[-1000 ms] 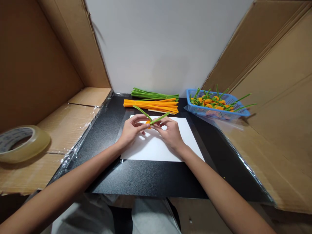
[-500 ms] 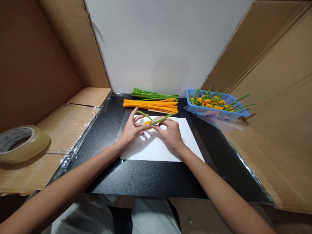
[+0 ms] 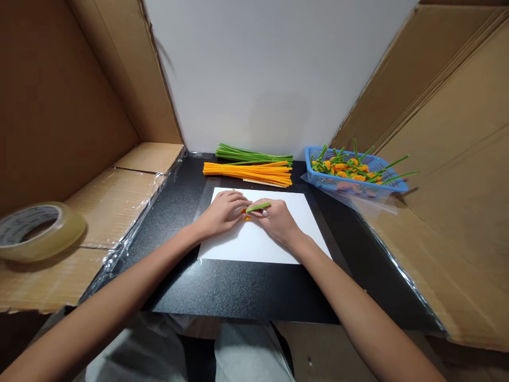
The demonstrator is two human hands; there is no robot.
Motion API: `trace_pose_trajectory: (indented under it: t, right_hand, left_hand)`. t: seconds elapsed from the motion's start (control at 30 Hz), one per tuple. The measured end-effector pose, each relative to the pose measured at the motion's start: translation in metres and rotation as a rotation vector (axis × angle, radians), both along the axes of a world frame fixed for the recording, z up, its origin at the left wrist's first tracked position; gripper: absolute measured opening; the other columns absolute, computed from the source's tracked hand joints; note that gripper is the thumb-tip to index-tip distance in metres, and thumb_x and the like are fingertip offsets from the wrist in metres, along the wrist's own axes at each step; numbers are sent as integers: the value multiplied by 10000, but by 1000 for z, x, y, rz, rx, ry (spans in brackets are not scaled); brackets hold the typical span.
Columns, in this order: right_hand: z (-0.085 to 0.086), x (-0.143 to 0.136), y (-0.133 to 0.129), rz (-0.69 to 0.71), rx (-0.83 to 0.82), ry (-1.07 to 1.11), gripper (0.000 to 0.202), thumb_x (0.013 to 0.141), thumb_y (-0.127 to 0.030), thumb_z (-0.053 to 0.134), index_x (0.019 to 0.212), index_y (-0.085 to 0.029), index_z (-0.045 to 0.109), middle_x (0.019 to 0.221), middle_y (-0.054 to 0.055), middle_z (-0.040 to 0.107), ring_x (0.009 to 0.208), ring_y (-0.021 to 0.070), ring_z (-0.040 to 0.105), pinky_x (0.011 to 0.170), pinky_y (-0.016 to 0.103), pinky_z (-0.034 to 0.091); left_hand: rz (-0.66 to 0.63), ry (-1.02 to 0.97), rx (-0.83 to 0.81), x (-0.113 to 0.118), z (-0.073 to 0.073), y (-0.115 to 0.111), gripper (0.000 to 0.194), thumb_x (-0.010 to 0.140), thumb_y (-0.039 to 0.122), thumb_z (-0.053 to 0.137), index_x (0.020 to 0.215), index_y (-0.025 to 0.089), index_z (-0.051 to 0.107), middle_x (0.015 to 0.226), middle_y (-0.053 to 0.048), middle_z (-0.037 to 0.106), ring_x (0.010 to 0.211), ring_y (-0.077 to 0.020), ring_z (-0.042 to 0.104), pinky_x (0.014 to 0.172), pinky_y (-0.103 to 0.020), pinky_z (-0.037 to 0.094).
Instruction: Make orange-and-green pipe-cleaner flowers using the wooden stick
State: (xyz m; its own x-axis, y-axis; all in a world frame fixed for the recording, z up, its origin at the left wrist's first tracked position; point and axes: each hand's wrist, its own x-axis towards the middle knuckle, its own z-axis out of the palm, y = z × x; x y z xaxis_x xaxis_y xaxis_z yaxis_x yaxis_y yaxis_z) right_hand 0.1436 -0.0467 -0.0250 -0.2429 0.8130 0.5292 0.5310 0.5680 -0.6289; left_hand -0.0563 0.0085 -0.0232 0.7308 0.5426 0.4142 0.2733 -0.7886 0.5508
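Over a white sheet [image 3: 254, 244], both my hands meet around a small orange piece [image 3: 247, 218] with a green stem [image 3: 258, 207]. My left hand [image 3: 225, 213] has its fingers curled round the piece from the left, covering part of it. From the right, my right hand [image 3: 278, 219] pinches the piece, and the green stem pokes out above its fingers. Behind the sheet lie a bundle of orange stems [image 3: 246, 172] and a bundle of green stems [image 3: 254, 156].
A blue basket [image 3: 345, 183] at the back right holds several orange and green pieces. On the cardboard at the left lies a roll of clear tape [image 3: 71, 229]. Cardboard walls flank the black table [image 3: 238, 289], with a pale wall behind.
My hands have come closer together and lower over the sheet. The fingers of my left hand have folded down, and the green stem is now mostly hidden.
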Motion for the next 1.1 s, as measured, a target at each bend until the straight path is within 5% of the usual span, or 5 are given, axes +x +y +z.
trace_pose_trajectory:
  t: [0.27, 0.7, 1.1]
  right_hand:
    - [0, 2, 2, 0, -88, 56, 58, 799, -155, 735, 829, -192, 767, 804, 17, 769, 697, 169, 705, 692, 280, 544]
    - [-3, 4, 5, -55, -5, -99, 56, 788, -102, 755, 821, -147, 760, 784, 50, 738, 690, 161, 667, 657, 265, 494]
    - [-1, 2, 3, -39, 47, -240, 77, 841, -110, 709, 842, -163, 765, 827, 66, 748, 753, 179, 674, 713, 289, 518]
  left_hand:
    - [64, -13, 33, -2, -6, 5, 175, 866, 309, 641, 979, 238, 753, 952, -83, 693, 897, -242, 607, 824, -355, 432]
    - [4, -84, -48, 3, 1, -11, 220, 908, 204, 560, 1118, 206, 625, 1100, -81, 625, 962, -189, 620, 796, -289, 513]
    - [157, 0, -43, 7, -3, -15, 105, 928, 287, 575, 953, 185, 583, 844, -8, 634, 730, -139, 581, 661, -246, 442]
